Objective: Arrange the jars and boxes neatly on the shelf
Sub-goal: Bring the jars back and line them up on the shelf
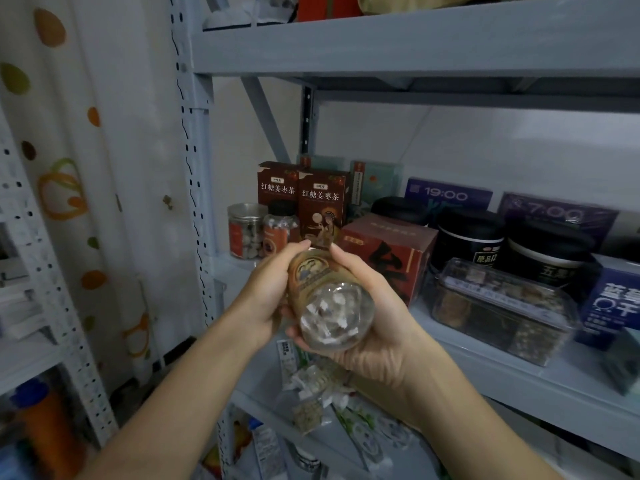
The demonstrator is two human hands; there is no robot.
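Both my hands hold a clear plastic jar (pixel 329 299) with a tan label and pale pieces inside, its bottom turned towards me. My left hand (pixel 266 292) grips its left side and my right hand (pixel 370 313) cradles its right side and underside, in front of the grey shelf (pixel 519 375). Two small jars (pixel 246 230) (pixel 280 226) stand at the shelf's left end, with two brown boxes (pixel 277 183) (pixel 322 206) behind them. A red box (pixel 391 254) sits just right of my hands.
Farther right are black-lidded tubs (pixel 471 237), a clear plastic container (pixel 498 306), purple boxes (pixel 446 195) and a blue box (pixel 613 303). Loose packets (pixel 311 386) lie on the shelf below. A perforated white upright (pixel 194 168) and a dotted curtain (pixel 69 168) stand at left.
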